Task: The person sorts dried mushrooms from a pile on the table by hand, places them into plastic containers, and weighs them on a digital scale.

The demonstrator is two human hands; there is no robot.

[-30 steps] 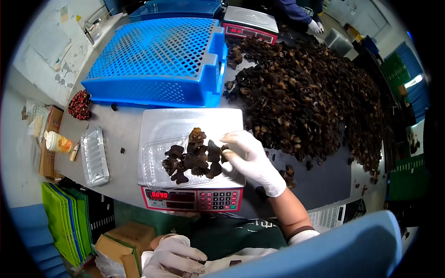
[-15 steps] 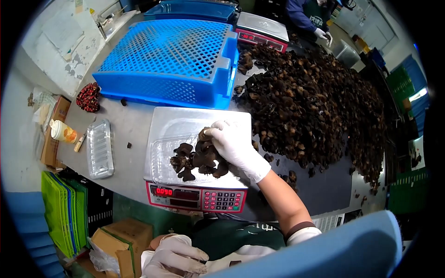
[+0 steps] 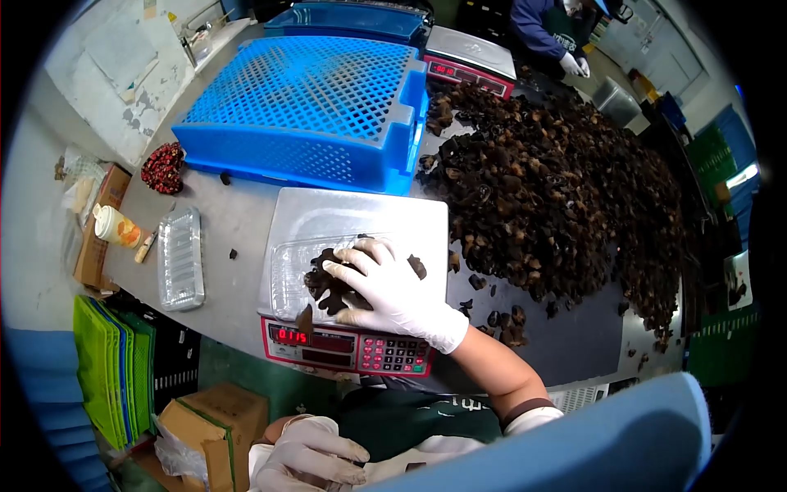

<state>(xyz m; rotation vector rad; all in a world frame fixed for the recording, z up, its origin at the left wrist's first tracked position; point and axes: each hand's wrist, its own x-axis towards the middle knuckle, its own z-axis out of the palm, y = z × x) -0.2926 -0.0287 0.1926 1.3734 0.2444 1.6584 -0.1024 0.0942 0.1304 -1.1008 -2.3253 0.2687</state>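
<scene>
Dark brown, leathery fungus-like pieces (image 3: pixel 323 283) under the white-gloved right hand (image 3: pixel 393 291), on a silver-topped, red-fronted electronic scale (image 3: pixel 357 211).
Pieces lie loosely on a clear, ribbed plastic tray (image 3: pixel 284 283), tray's long axis side to side across scale; cluster itself has no single direction. One narrow brown piece (image 3: pixel 305 320) stands out at scale's front edge, long axis roughly fore-and-aft, tip overlapping red display reading 0.115. Right fingers spread, pointing left and away, touching pieces, thumb apart, not closed. White-gloved left hand (image 3: pixel 307 449) low by the lap, fingers bent; can't tell if grasping. Second clear plastic tray (image 3: pixel 180 261) left on grey metal worktop (image 3: pixel 234 217), long axis fore-and-aft. Big brown pile (image 3: pixel 557 193) right.
</scene>
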